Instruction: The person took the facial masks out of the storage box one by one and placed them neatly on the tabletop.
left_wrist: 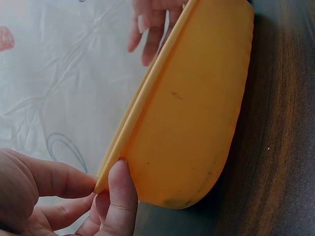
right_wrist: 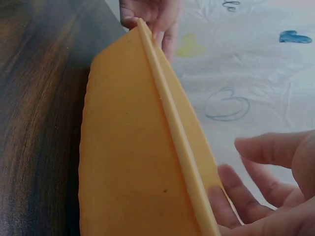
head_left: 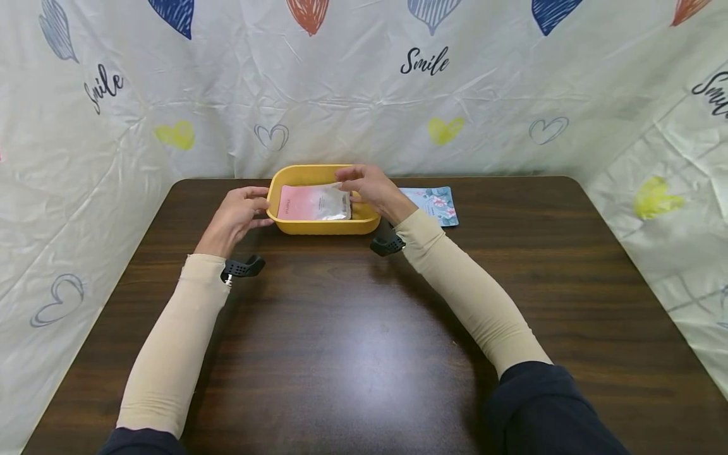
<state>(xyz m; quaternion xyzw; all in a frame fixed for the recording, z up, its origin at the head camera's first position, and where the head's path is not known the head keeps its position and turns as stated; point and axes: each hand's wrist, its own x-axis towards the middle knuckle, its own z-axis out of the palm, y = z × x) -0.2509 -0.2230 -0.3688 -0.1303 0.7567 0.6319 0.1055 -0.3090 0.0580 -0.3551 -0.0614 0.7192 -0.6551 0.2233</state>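
A yellow plastic basket (head_left: pixel 324 228) stands near the back edge of the table, with a pink and silver sachet (head_left: pixel 309 203) lying inside it. At the basket's left end my left hand (head_left: pixel 236 212) pinches the rim; the left wrist view has its thumb (left_wrist: pixel 122 196) against the outer wall. Over the right end is my right hand (head_left: pixel 372 189), its fingers loosely bent and some reaching inside the rim. In the right wrist view those fingers (right_wrist: pixel 241 196) lie behind the basket wall, and the fingertips' contact is partly hidden.
To the right of the basket, a blue floral sachet (head_left: pixel 440 205) lies on the dark wooden table (head_left: pixel 341 328), partly behind my right wrist. A white printed sheet (head_left: pixel 352 82) hangs behind the table and along its sides.
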